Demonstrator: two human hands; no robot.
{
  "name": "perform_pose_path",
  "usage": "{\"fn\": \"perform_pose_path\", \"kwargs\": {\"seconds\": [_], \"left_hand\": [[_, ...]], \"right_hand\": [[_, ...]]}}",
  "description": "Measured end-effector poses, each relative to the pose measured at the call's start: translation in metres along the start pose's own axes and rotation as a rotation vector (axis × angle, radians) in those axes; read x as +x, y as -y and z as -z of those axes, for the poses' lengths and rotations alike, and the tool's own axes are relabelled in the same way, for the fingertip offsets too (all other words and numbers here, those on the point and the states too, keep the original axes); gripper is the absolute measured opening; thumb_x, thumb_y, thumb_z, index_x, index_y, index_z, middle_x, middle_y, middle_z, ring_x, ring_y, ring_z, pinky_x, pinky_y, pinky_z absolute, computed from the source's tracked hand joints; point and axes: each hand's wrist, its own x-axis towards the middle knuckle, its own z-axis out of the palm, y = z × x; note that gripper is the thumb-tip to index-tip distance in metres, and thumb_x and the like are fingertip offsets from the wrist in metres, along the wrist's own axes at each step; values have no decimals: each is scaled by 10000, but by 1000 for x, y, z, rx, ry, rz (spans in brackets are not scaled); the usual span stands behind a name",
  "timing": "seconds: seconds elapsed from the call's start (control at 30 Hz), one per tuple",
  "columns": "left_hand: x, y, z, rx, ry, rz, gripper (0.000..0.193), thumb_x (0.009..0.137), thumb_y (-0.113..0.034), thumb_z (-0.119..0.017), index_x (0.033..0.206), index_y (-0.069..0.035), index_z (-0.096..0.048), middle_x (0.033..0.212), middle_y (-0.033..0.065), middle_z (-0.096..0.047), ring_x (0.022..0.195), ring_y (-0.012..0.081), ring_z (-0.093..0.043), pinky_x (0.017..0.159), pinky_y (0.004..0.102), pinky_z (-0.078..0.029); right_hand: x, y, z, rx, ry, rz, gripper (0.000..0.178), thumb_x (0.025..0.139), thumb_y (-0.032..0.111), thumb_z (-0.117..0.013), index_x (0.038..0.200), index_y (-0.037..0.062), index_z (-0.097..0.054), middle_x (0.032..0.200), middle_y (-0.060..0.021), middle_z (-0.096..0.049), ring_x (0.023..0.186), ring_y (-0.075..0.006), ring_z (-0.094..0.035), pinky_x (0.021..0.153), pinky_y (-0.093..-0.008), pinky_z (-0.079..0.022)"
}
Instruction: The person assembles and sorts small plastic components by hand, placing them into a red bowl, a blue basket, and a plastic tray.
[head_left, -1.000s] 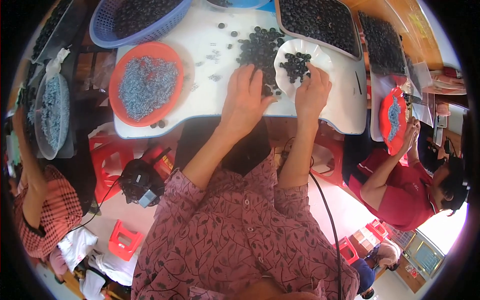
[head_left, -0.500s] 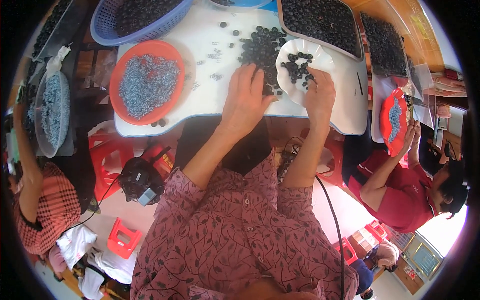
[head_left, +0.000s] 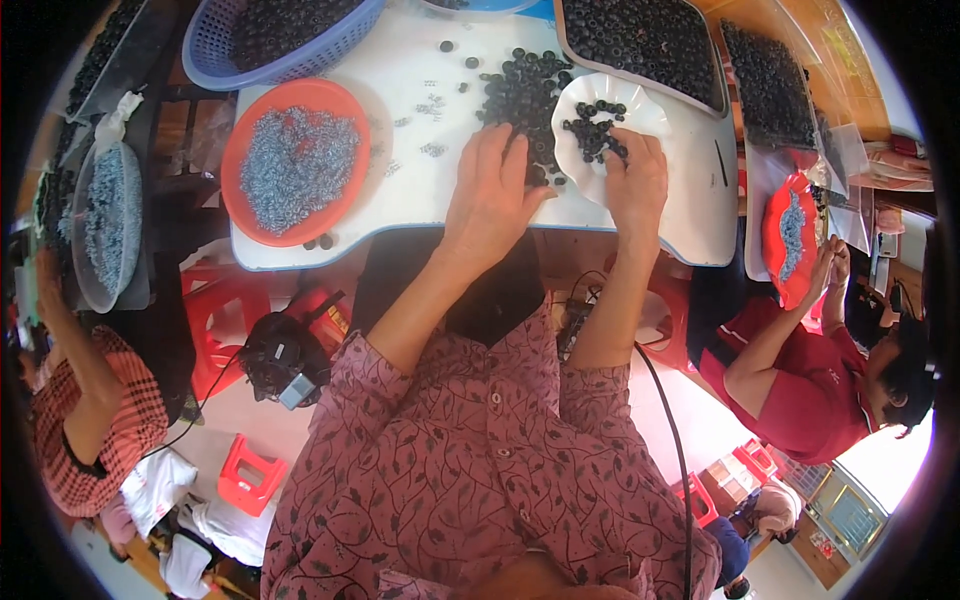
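My left hand (head_left: 490,195) lies with its fingers spread, the tips at the near edge of a loose pile of small black round pieces (head_left: 525,85) on the white table (head_left: 400,200). To its right stands a white scalloped dish (head_left: 648,108) with a smaller batch of black pieces (head_left: 590,130) in it. My right hand (head_left: 637,185) reaches over the dish's near right side, fingers pinched on a small black piece (head_left: 617,150); the fingers partly hide it. An orange dish (head_left: 235,175) full of small shiny metal pieces (head_left: 298,170) sits at the left.
At the back left is a blue basket (head_left: 210,60) of black pieces; a tray (head_left: 720,85) of them stands at the back right. Tiny metal bits (head_left: 430,105) lie mid-table. Co-workers (head_left: 790,370) (head_left: 100,400) sit on both sides. A black cable (head_left: 670,430) runs beside my right arm.
My right hand has shifted slightly left, further over the white dish, and a black piece now shows at its fingertips. The left hand has hardly moved.
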Motion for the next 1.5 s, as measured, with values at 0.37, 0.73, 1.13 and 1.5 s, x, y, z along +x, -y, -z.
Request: {"fn": "perform_pose_path", "kwargs": {"seconds": [0.37, 0.73, 1.13, 1.5], "left_hand": [[0, 0, -1, -1, -4, -4, 668, 720, -214, -792, 1210, 119, -483, 1273, 276, -436, 1187, 457, -436, 1010, 499, -397], [-2, 0, -1, 17, 11, 13, 674, 724, -232, -790, 1214, 116, -488, 1280, 275, -434, 1198, 456, -424, 1024, 497, -382], [-2, -1, 1, 3, -23, 26, 646, 752, -220, -785, 1241, 89, -499, 1306, 242, -430, 1188, 434, -431, 1004, 477, -407], [-2, 0, 0, 19, -25, 14, 687, 708, -233, -804, 1210, 116, -488, 1271, 256, -433, 1190, 440, -431, 1013, 489, -392]], "right_hand": [[-1, -1, 0, 85, -35, -55, 258, 776, -34, -635, 1017, 56, -633, 987, -127, -609, 924, -334, -585, 821, -415, -474], [2, -3, -1, 63, -19, -33, 247, 781, -25, -630, 1019, 41, -621, 990, -163, -612, 925, -348, -597, 804, -427, -484], [-3, 2, 0, 110, -62, -33, 203, 792, 7, -629, 994, 32, -621, 949, -152, -608, 794, -308, -618, 728, -398, -498], [0, 4, 4, 72, 16, -24, 223, 760, 40, -652, 981, 56, -622, 898, -129, -604, 814, -276, -619, 740, -386, -494]]}}
